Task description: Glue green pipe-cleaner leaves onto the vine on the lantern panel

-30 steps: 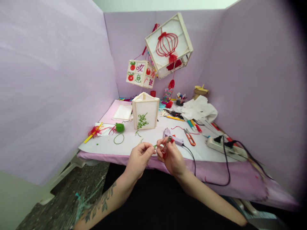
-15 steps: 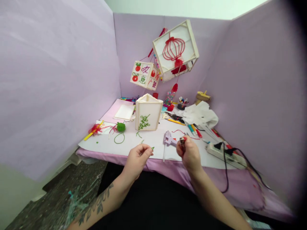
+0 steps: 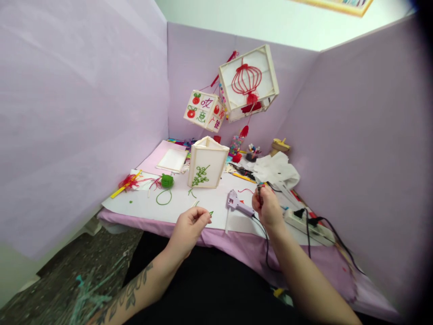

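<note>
Green yarn (image 3: 211,213) pokes from the narrow pinch of the left hand (image 3: 188,228), above the table (image 3: 135,205); the right hand (image 3: 270,211) makes a fist around a small object (image 3: 260,187) (mostly hidden, so unclear). Beyond stands a lantern (image 3: 214,164); farther back, a jar (image 3: 236,139) holds coloured balls (image 3: 234,147), a cup (image 3: 251,157) pens (image 3: 253,148).

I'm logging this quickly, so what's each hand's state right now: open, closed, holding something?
Left hand: closed, pinching a green string.
Right hand: closed around a small lighter-like object, mostly hidden.
</note>
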`<state>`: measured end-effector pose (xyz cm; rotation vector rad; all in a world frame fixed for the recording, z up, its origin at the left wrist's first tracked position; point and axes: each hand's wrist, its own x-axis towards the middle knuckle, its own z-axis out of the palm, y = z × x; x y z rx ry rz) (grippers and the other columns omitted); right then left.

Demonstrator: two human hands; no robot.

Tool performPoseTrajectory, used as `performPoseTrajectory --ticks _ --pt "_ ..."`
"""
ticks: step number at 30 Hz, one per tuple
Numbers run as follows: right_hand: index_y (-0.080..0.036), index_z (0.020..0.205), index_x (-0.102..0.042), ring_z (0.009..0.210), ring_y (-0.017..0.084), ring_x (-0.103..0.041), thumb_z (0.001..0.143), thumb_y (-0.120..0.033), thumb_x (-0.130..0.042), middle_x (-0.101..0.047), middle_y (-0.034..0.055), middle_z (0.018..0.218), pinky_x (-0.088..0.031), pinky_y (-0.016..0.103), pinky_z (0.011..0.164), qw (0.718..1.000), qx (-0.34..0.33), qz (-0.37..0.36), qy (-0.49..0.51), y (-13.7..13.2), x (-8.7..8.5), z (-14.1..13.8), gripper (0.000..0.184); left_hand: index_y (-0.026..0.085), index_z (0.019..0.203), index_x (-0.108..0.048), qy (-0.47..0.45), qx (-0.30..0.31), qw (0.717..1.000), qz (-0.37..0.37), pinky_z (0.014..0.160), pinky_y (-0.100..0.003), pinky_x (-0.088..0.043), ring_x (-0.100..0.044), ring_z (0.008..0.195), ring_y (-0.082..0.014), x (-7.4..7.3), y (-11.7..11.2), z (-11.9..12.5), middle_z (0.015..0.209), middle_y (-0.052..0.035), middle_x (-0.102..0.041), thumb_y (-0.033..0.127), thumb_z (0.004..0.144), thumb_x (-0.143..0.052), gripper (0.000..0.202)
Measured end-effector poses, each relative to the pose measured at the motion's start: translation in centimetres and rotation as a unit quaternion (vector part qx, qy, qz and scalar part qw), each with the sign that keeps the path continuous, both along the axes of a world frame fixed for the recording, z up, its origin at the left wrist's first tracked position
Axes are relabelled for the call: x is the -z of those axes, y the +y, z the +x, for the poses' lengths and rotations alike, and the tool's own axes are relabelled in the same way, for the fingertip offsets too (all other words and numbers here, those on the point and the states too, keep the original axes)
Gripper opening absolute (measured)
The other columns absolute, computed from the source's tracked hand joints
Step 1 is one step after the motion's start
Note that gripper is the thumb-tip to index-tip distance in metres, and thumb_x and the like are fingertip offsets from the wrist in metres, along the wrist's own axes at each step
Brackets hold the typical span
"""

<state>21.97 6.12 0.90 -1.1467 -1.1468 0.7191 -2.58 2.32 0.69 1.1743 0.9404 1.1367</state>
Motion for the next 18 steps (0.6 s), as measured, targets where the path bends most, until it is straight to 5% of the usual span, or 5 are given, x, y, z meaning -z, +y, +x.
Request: performPoseTrajectory --ticks 6,12,15,18 --pt "-0.023 0.068 -0.049 0.048 0.013 -0.041 0.085 -0.044 -0.052 -0.047 -0.0049 0.051 -0.032 0.024 0.046 0.983 0.015 -0.075 -0.168 3.7 -1.1 2.6 0.027 0.015 0.073 -0.065 -0.056 -0.008 0.998 -0.038 0.042 -0.02 -0.019 -0.031 0.044 -0.0046 0.4 0.3 0.1 0.062 0.0006 -0.06 0.04 0.072 -0.075 0.028" --pt "-0.017 0.079 -0.068 0.084 0.021 -0.06 0.072 -0.019 -0.068 -0.068 0.0073 0.082 -0.044 0.034 0.083 0.954 0.0 -0.126 -0.272 9.7 -2.3 3.1 0.007 0.013 0.072 -0.064 -0.094 -0.015 0.993 -0.065 0.041 -0.018 -0.02 -0.033 0.044 -0.0038 0.7 1.0 1.0 0.058 0.0021 -0.056 0.047 0.065 -0.079 0.037" --pt "-0.017 0.082 -0.07 0.102 0.025 -0.058 0.071 -0.015 -0.067 -0.068 0.0111 0.096 -0.04 0.039 0.096 0.96 -0.016 -0.094 -0.263 9.1 -2.4 1.5 0.011 0.012 0.074 -0.065 -0.116 -0.025 0.99 -0.077 0.04 -0.017 -0.023 -0.037 0.046 -0.0041 0.5 1.1 1.2 0.062 0.0005 -0.058 0.047 0.061 -0.082 0.04" --pt "-0.018 0.085 -0.07 0.099 0.024 -0.06 0.077 -0.024 -0.064 -0.066 0.0089 0.097 -0.045 0.04 0.093 0.971 -0.053 -0.053 -0.225 5.1 -2.0 -1.4 0.012 0.012 0.075 -0.066 -0.129 -0.038 0.988 -0.08 0.04 -0.016 -0.025 -0.04 0.048 -0.0046 0.3 1.1 1.6 0.064 0.0002 -0.058 0.046 0.059 -0.083 0.041"
